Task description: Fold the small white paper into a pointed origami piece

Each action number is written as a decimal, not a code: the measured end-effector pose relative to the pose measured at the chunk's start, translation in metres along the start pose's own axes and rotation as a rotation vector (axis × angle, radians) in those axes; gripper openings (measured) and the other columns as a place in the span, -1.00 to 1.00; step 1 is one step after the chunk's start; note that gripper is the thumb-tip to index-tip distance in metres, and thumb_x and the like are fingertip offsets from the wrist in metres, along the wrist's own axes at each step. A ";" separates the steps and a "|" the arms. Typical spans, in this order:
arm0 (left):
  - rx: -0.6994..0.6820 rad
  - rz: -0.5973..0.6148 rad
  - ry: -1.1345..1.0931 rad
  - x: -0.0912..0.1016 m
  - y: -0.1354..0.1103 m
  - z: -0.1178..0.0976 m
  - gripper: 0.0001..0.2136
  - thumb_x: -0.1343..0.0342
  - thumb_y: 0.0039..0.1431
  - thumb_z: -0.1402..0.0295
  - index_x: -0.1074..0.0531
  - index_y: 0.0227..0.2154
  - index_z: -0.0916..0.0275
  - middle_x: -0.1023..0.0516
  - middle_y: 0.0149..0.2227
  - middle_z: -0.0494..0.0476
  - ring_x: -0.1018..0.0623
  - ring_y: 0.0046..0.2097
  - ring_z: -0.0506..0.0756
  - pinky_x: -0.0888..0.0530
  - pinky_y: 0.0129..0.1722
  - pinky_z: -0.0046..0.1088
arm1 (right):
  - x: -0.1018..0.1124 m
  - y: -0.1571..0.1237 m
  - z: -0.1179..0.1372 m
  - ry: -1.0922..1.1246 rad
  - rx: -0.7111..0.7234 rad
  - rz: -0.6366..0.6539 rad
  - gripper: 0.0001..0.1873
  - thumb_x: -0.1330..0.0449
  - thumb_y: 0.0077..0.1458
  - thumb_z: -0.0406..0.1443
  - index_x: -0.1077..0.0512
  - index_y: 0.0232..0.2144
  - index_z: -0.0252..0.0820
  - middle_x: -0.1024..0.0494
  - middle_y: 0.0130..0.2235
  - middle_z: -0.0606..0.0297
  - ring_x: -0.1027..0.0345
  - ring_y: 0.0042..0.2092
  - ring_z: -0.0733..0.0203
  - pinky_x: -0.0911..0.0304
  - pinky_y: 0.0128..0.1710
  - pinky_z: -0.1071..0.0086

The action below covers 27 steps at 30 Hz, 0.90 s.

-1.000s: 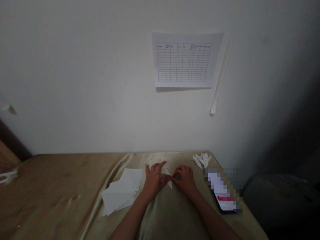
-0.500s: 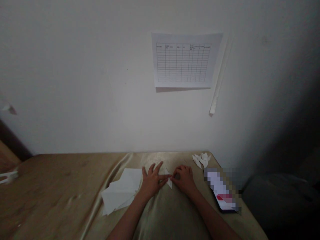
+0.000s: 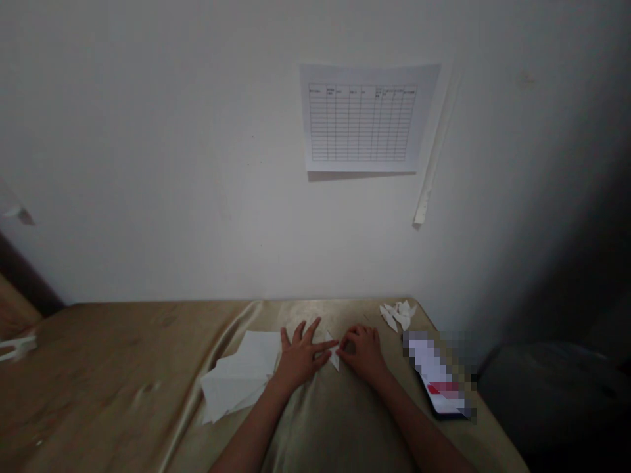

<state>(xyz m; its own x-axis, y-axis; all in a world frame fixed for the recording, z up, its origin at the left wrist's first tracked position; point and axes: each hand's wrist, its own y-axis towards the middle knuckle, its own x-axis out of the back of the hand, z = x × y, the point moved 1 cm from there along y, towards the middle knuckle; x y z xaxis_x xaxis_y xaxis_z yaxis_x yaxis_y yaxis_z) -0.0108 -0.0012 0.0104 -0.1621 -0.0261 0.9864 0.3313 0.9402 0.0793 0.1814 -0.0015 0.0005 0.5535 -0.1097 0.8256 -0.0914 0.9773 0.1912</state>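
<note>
Lying between the left hand, fingers spread, and the curled right hand, a small, pointed white paper piece is crossed by one left finger; whether it is pinched by the right cannot be told. Shiny gold-brown cloth is spread beneath the piece, a pale, flat wall beyond it.

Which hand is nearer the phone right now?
Right. The right hand is just to the left of the phone; the left hand is farther left, beside the white sheets.
</note>
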 end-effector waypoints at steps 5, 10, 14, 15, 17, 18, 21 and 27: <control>-0.044 -0.043 0.016 -0.002 0.001 0.003 -0.62 -0.04 0.28 0.00 -0.23 0.13 -0.54 0.02 0.45 -0.16 -0.03 0.42 0.45 0.22 0.23 0.50 | -0.001 -0.001 0.000 0.004 -0.001 -0.013 -0.89 -0.34 0.02 -0.16 -0.57 -0.36 0.00 -0.51 -0.05 0.27 -0.25 0.11 0.03 0.15 0.24 0.09; -0.059 -0.043 0.033 0.000 0.003 0.003 -0.60 -0.08 0.26 0.05 -0.23 0.12 -0.55 0.05 0.46 -0.14 -0.03 0.42 0.44 0.21 0.23 0.49 | 0.001 -0.001 0.001 -0.002 0.002 -0.004 -0.88 -0.34 0.02 -0.15 -0.57 -0.36 0.01 -0.51 -0.06 0.28 -0.25 0.11 0.05 0.10 0.22 0.13; -0.055 -0.025 0.034 0.000 0.007 0.004 -0.59 -0.12 0.23 0.02 -0.24 0.12 -0.56 0.08 0.46 -0.14 -0.01 0.42 0.45 0.21 0.22 0.50 | 0.002 0.000 0.003 -0.011 0.000 0.007 -0.88 -0.34 0.02 -0.14 -0.58 -0.36 0.01 -0.51 -0.05 0.27 -0.25 0.11 0.04 0.10 0.21 0.13; -0.055 -0.021 0.035 -0.001 0.008 0.005 -0.58 -0.12 0.22 0.01 -0.24 0.12 -0.56 0.08 0.46 -0.14 -0.01 0.43 0.45 0.21 0.22 0.50 | 0.003 0.000 0.003 -0.013 0.001 0.010 -0.87 -0.34 0.02 -0.14 -0.58 -0.36 0.00 -0.51 -0.05 0.26 -0.25 0.11 0.04 0.10 0.21 0.12; -0.056 -0.010 0.039 -0.001 0.009 0.005 -0.57 -0.12 0.22 0.01 -0.23 0.12 -0.56 0.10 0.47 -0.13 0.00 0.43 0.45 0.23 0.22 0.49 | 0.002 0.000 0.003 -0.015 0.002 0.011 -0.87 -0.34 0.01 -0.14 -0.57 -0.36 0.00 -0.51 -0.06 0.26 -0.25 0.12 0.03 0.11 0.22 0.12; -0.057 -0.004 0.042 0.000 0.009 0.006 -0.57 -0.12 0.22 0.01 -0.23 0.12 -0.56 0.11 0.47 -0.13 0.02 0.43 0.45 0.23 0.22 0.49 | 0.002 0.000 0.003 -0.014 0.002 0.010 -0.87 -0.34 0.01 -0.14 -0.57 -0.36 -0.01 -0.51 -0.06 0.27 -0.25 0.12 0.03 0.12 0.22 0.12; -0.056 0.009 0.038 0.001 0.009 0.005 -0.56 -0.12 0.22 0.03 -0.22 0.14 -0.55 0.14 0.47 -0.12 0.05 0.44 0.45 0.24 0.23 0.48 | 0.001 0.000 0.002 -0.010 0.000 0.007 -0.86 -0.34 0.02 -0.14 -0.57 -0.35 0.00 -0.51 -0.06 0.27 -0.25 0.11 0.03 0.13 0.23 0.11; -0.033 0.031 0.024 -0.001 0.012 0.006 -0.51 -0.14 0.19 -0.01 -0.20 0.16 -0.52 0.17 0.48 -0.12 0.07 0.44 0.47 0.26 0.21 0.49 | 0.002 -0.001 0.003 -0.049 -0.001 0.015 -0.85 -0.33 0.04 -0.12 -0.57 -0.32 0.01 -0.50 -0.03 0.26 -0.24 0.12 0.02 0.19 0.26 0.08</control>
<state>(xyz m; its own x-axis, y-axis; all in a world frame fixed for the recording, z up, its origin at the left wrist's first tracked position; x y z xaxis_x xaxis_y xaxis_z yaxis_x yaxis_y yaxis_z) -0.0127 0.0123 0.0096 -0.1294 -0.0053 0.9916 0.3668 0.9288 0.0528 0.1804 -0.0032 0.0030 0.5108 -0.1035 0.8535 -0.0989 0.9791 0.1779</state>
